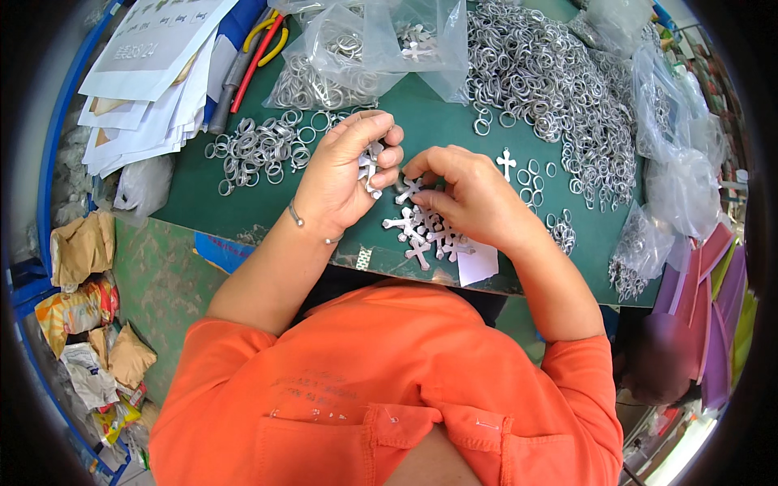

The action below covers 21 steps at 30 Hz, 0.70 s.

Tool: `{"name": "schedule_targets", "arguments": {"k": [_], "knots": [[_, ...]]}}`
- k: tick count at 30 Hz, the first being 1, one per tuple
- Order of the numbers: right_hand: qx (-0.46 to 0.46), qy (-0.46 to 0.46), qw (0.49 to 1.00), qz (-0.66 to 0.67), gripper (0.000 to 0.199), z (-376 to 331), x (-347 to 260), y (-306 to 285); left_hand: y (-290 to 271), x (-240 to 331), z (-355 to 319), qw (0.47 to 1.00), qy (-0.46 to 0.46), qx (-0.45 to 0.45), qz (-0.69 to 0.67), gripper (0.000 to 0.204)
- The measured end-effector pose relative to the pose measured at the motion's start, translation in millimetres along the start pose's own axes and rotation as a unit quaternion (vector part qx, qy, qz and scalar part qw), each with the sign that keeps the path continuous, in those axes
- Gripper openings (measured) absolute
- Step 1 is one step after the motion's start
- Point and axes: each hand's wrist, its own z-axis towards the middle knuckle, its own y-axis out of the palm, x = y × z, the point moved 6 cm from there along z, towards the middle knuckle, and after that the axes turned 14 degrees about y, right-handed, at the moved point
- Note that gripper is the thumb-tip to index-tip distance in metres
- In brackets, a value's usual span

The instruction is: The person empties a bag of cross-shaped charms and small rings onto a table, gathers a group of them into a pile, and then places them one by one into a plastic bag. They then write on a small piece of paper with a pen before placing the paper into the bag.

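Crosses (428, 231) of silvery metal, heaped on the green counter (243, 202) just under both hands, near its front edge. Left hand (340, 174) curled around a small bunch of the same crosses (369, 166), fingertips pinching them upright. Right hand (470, 194) closed on one cross (408, 189) at the top of the heap, thumb and forefinger nipping it, touching the left hand's fingertips.

Best handled, by the look of it, like this: lift one cross clear of the heap before passing it over, keep the arms all turned the same way, slide each flat against those already held, tighten the left grip only after the new piece seats. Tangled arms seem the likely trouble; a slight shake of the picked piece should free it.

Counts: crosses in the heap perhaps eight to ten, overlapping too much for an exact figure; crosses in the left hand few, number hidden by the fingers; one lone cross (506, 162) lying apart to the right. Metal rings (559, 97) far beyond counting, hundreds in the big pile at the back right, a smaller scatter (255, 150) at the left, a few loose ones beside the lone cross. Clear plastic bags (365, 49) of rings, at least two at the back, more crumpled bags (681, 162) at the right edge. Two long-handled tools (259, 49), one yellow-gripped, one red-gripped. One stack of white papers (146, 73) at the far left. One white paper slip (476, 266) under the heap's right side.
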Motion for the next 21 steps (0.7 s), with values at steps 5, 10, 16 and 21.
{"name": "schedule_targets", "arguments": {"k": [5,10,16,21], "knots": [[0.013,-0.020,0.999,-0.035,0.022,3,1,3,-3,11,-1,0.994,0.053,0.004,0.096,0.008],[0.020,-0.016,0.998,-0.050,0.024,3,-2,0,15,35,-17,0.775,0.173,-0.091,0.601,0.019],[0.071,0.009,0.997,-0.034,0.014,-5,13,-23,21,25,-20,0.544,0.202,-0.190,0.792,0.030],[0.138,-0.097,0.980,-0.106,0.013,-18,19,-36,28,23,-14,0.570,0.182,-0.214,0.772,0.019]]}}
